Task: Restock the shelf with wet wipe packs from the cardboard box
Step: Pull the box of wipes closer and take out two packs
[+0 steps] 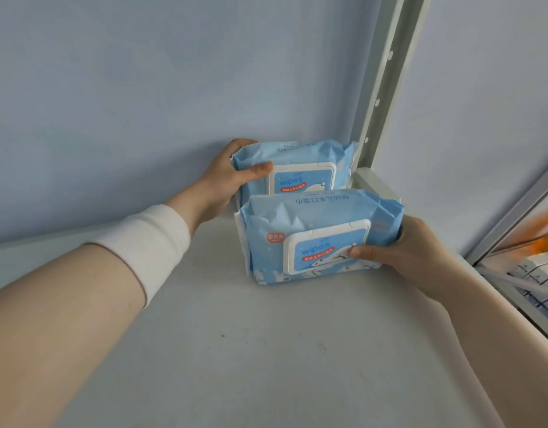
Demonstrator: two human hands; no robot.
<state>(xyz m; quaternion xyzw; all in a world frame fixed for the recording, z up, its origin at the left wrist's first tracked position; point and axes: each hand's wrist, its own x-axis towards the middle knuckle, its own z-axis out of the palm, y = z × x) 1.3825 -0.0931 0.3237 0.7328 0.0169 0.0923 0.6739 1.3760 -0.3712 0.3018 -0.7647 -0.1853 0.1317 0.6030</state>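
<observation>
Two light-blue wet wipe packs with white flip lids stand upright on the white shelf, in its back right corner. The rear pack stands against the back wall; my left hand grips its left end, thumb on the front. The front pack stands just in front of it; my right hand holds its right end, thumb pressing the lid. The cardboard box is out of view.
A pale blue back wall rises behind the shelf. A white perforated upright post bounds the corner on the right. Past the shelf's right edge, a lower shelf holds small boxed goods.
</observation>
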